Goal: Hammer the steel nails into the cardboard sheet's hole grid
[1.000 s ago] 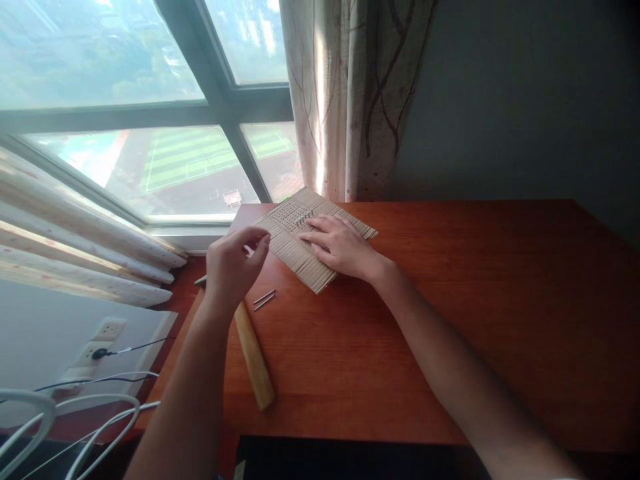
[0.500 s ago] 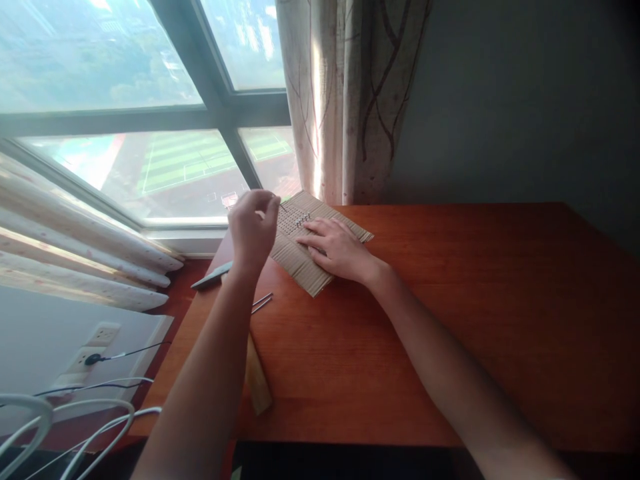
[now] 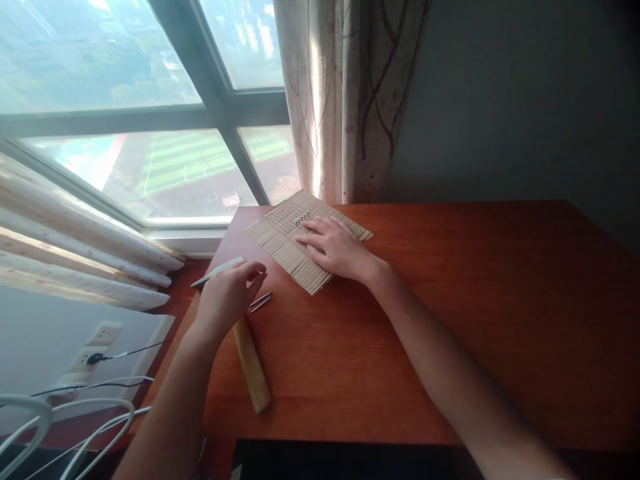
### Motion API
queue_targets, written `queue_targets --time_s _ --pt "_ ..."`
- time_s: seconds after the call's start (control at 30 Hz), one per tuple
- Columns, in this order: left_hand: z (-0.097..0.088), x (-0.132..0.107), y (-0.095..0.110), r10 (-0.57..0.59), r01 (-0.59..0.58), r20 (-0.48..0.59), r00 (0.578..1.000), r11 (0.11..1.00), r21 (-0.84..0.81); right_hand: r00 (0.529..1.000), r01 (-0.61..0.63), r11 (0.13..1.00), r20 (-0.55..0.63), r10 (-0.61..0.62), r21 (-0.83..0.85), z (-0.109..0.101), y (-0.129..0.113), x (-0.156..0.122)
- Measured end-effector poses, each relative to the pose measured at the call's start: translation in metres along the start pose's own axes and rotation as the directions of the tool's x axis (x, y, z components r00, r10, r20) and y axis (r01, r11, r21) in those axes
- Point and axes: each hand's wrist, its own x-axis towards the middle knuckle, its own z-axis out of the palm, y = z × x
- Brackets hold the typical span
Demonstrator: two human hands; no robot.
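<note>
A corrugated cardboard sheet (image 3: 280, 250) lies at the far left of the desk, with a grid of small holes in it. Several thin dark pins (image 3: 303, 219) stand in a row in the grid. My right hand (image 3: 340, 250) rests flat on the sheet, fingers apart. My left hand (image 3: 230, 290) hovers nearer me, thumb and fingers curled together; a tiny dark spot shows at its fingertips, too small to name. Just beside it lie two thin metal rods (image 3: 261, 302). What looks like a hammer, with a wooden handle (image 3: 254, 370) and grey pointed head (image 3: 203, 280), is partly hidden under that hand.
The reddish wooden desk (image 3: 400, 333) ends at the left by a window (image 3: 185, 160) and curtains (image 3: 330, 100). Below its left edge are a wall socket with a plug (image 3: 95, 359) and white cables (image 3: 130, 413).
My left hand has left the cardboard's hole grid and come back toward me, down beside the metal rods. My right hand has stayed on the sheet.
</note>
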Motion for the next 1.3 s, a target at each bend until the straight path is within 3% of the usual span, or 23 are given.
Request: queue_targets --time_s 0.13,0.27,0.37,0.47,0.57,0.77,0.9,1.03,1.2,1.3 --pt "0.01 -0.014 -0.007 0.02 -0.031 0.111 0.994 0.995 0.096 1.0 0.0 1.0 0.003 0.0 0.007 -0.001 -0.001 0.0" --pt "0.006 -0.016 -0.006 0.013 -0.019 0.116 0.993 0.998 0.054 1.0 0.001 1.0 -0.003 -0.001 0.003 -0.001 -0.001 0.0" --pt "-0.001 -0.009 0.001 0.009 -0.01 -0.042 0.999 1.0 -0.018 1.0 0.004 1.0 -0.01 -0.004 -0.004 -0.001 0.0 0.0" --pt "-0.006 0.006 0.012 -0.038 0.005 -0.255 0.966 0.992 -0.129 1.0 0.009 1.0 -0.017 -0.009 -0.008 0.0 0.0 0.0" --pt "-0.006 0.029 0.026 -0.077 -0.002 -0.333 0.94 0.973 -0.231 1.0 0.012 1.0 -0.012 -0.012 -0.001 0.0 0.001 0.0" --pt "0.005 0.078 0.042 0.003 -0.062 -0.213 0.977 0.962 -0.266 1.0 0.017 1.0 -0.016 -0.017 -0.01 0.001 0.001 0.002" --pt "0.011 0.096 0.046 0.012 -0.061 -0.236 0.972 0.978 -0.201 1.0 0.025 1.0 -0.018 -0.026 -0.012 0.002 0.001 0.002" --pt "0.006 0.104 0.045 -0.091 0.013 -0.356 0.93 0.977 -0.214 1.0 0.016 1.0 -0.027 -0.016 0.005 0.002 0.0 0.002" --pt "0.007 0.103 0.045 -0.046 -0.004 -0.177 0.983 0.963 -0.271 0.999 0.026 1.0 -0.02 -0.026 0.008 0.001 0.001 0.002" --pt "0.014 0.1 0.047 -0.045 0.002 -0.2 0.979 0.977 -0.213 0.999 0.03 1.0 -0.021 -0.03 0.008 0.002 0.002 0.003"
